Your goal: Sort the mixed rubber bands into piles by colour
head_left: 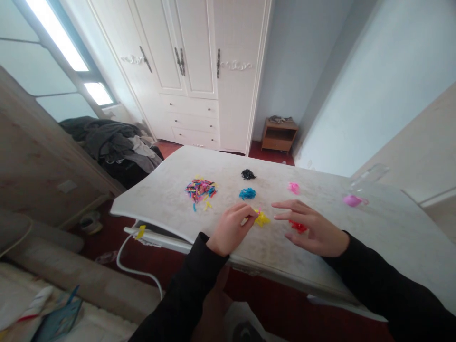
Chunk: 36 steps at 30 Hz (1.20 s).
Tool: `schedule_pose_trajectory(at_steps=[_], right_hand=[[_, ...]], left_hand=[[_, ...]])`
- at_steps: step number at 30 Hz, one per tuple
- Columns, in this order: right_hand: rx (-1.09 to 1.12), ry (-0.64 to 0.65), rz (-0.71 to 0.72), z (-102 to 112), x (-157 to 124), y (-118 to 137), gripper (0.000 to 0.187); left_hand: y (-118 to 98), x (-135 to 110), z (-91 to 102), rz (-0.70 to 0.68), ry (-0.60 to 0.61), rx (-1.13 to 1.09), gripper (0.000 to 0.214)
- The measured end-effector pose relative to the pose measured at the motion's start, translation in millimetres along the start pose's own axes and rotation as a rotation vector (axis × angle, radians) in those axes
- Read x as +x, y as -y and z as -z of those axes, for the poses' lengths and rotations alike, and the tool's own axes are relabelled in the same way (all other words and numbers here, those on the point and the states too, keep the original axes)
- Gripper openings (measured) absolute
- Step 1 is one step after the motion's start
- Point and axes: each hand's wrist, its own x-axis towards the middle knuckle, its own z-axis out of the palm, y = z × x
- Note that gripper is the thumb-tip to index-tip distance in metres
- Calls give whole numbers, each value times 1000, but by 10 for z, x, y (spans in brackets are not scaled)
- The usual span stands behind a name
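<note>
My left hand (235,227) is closed in a pinch over the table, with a tiny pink band (260,211) showing at its fingertips. Just beyond those fingertips lies a pile of yellow bands (262,219), partly covered. My right hand (310,229) hovers with fingers spread and nothing visible in them, hiding part of a red pile (298,227). Farther back are small piles of blue bands (247,193), black bands (248,174) and pink bands (294,188). To the left sits a larger mixed-colour heap of bands (200,189), with a few stray pieces at its near side.
On the white table (171,190), a pink item (352,201) and a clear plastic container (370,178) stand at right. A white cable (121,259) hangs off the front left edge. Behind are a white wardrobe (192,114), a small wooden cabinet (280,134) and piled clothes (114,140).
</note>
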Motion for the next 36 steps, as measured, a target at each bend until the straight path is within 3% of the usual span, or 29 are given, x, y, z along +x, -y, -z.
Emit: schedule_pose_trajectory(at_steps=[4, 12, 20, 28, 33, 36], right_hand=[[20, 43, 41, -44, 4, 72, 55], [96, 95, 73, -121, -5, 78, 62], [66, 115, 39, -125, -8, 98, 54], [110, 108, 106, -132, 20, 123, 60], [97, 44, 102, -117, 24, 131, 50], [45, -94, 37, -18, 15, 24, 37]], left_hand=[[-16, -27, 42, -23, -26, -40, 12], [-74, -57, 21, -180, 133, -82, 15], [-94, -87, 27, -165, 91, -73, 14], [-113, -88, 30, -142, 121, -40, 13], [-87, -97, 2, -118, 95, -3, 9], [-63, -106, -14, -97, 80, 12, 7]])
